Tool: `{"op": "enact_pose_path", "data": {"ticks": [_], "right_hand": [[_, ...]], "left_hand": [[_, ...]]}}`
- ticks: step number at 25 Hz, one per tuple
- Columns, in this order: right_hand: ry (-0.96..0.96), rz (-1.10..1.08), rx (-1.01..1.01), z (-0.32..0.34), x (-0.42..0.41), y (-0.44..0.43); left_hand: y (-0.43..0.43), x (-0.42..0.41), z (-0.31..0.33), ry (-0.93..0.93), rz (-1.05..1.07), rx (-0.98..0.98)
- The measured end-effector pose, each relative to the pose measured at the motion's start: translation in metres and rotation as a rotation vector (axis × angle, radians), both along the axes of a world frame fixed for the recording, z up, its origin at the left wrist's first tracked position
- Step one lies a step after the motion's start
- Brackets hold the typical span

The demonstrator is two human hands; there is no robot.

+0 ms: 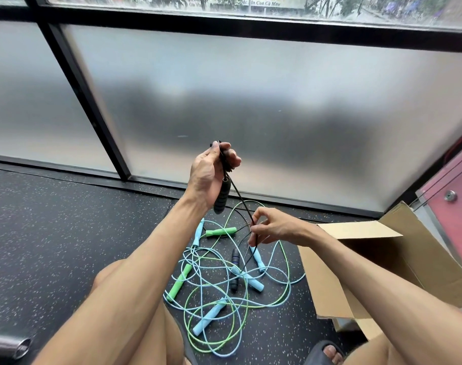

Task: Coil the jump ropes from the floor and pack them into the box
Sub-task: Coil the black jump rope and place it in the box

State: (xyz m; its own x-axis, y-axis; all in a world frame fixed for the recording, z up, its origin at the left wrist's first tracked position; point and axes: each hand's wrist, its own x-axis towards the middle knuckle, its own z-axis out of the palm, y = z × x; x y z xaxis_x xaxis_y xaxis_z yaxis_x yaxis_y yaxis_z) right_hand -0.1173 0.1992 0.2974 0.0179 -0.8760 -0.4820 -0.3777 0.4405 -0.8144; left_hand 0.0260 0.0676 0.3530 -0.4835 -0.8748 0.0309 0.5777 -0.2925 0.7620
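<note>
Left hand (211,175): raised, fingers curled round the top of a black handle (221,197). The handle's ribbed lower end hangs out below the palm.
Right hand (274,227): lower and to the right of the left hand, thumb and fingertips pinching the black cord (240,198).
Black cord: runs taut in a slant from the left hand down to the right-hand pinch. Below the pinch it drops slack to the floor (66,233) and into the pile. I cannot tell how many turns, if any, lie over the left hand.
Pile (224,293): green and blue ropes tangled on the floor beneath both hands, their handles scattered through the loops. Two more dark handles lie in the middle of it.
Box (330,285): cardboard, flaps open, on the floor just right of the right hand. Its inside is not visible from here.
Handling, cord: judged thin, light and limp, with some spring. Loops will likely try to open, so each turn wants trapping under the left thumb.
Handling, handles: stiff, with a grippy look, the heaviest part. These are the best places to take hold.
Risk: the black cord crosses the coloured ropes. A hard pull may drag the pile or tighten a snag, so feed it slowly through the right-hand pinch.
Progress: judged early, since most of the ropes lie loose on the floor.
</note>
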Motion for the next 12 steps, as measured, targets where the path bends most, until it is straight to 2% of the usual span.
{"op": "enact_pose_path", "data": {"ticks": [4, 7, 12], "right_hand": [[-0.044, -0.100, -0.161, 0.013, 0.005, -0.002], [0.047, -0.089, -0.318, 0.025, 0.006, -0.006], [0.303, -0.023, -0.559, 0.042, 0.005, -0.008]], "left_hand": [[-0.012, 0.006, -0.004, -0.210, 0.215, -0.177], [-0.015, 0.008, -0.006, -0.427, 0.295, -0.348], [-0.015, 0.007, -0.013, -0.776, 0.180, -0.582]]}}
